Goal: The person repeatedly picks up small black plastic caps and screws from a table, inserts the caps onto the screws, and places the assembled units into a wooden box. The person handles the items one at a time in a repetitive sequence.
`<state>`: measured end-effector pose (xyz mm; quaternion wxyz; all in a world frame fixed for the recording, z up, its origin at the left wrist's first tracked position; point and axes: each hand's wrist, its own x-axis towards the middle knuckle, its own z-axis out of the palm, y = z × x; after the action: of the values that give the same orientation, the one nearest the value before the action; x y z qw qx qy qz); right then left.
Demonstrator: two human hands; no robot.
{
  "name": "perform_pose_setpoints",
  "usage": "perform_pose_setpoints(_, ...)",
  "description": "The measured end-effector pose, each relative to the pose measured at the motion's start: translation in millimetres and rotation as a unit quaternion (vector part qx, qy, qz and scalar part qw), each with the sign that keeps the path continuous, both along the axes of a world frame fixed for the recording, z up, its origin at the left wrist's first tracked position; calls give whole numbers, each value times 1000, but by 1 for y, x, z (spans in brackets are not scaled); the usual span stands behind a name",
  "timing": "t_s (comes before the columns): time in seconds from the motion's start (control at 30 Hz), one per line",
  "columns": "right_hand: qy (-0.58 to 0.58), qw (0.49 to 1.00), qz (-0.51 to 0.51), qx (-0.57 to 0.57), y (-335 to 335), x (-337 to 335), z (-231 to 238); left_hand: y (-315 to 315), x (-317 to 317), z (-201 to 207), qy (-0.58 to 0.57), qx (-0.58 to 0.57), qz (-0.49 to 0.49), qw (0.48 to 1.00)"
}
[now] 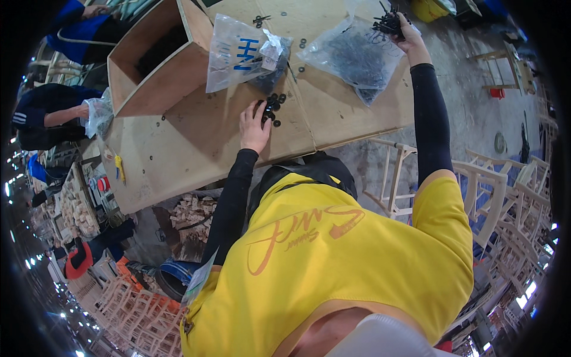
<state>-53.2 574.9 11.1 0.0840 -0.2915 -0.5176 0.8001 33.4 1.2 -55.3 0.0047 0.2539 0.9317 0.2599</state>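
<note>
At the near edge of the seamed brown bench (187,157), the left grip (254,128) curls loosely at a cluster of black washers (272,107); whether it pinches any, I cannot tell. Beyond lie a blue-marked clear bag (229,59) and an open plywood box (169,77). The right grip (409,40) clasps a bunch of black screws (389,25) over the far end of a bulging plastic bag (357,56). At the bench's left end, a co-worker's hand (72,114) is at another clear bag (100,114). Across the grey concrete floor (476,122), pale wooden chair frames (498,189) crowd the room.
</note>
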Motion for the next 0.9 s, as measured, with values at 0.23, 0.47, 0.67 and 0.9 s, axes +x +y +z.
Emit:
perform_pose_setpoints(0.23,89,991,91,-30,-74,21,58,-1,2,0,-11,-2,8,1000)
perform_pose_setpoints(0.47,-76,975,196,75,-219,51,48,-3,0,-5,-9,1,10,1000)
perform_pose_setpoints(0.67,-173,935,187,249,-283,49,-30,-3,-1,-6,-1,8,5,1000)
perform_pose_setpoints(0.9,-50,830,178,526,-267,66,-24,-3,0,-10,3,104,16,994)
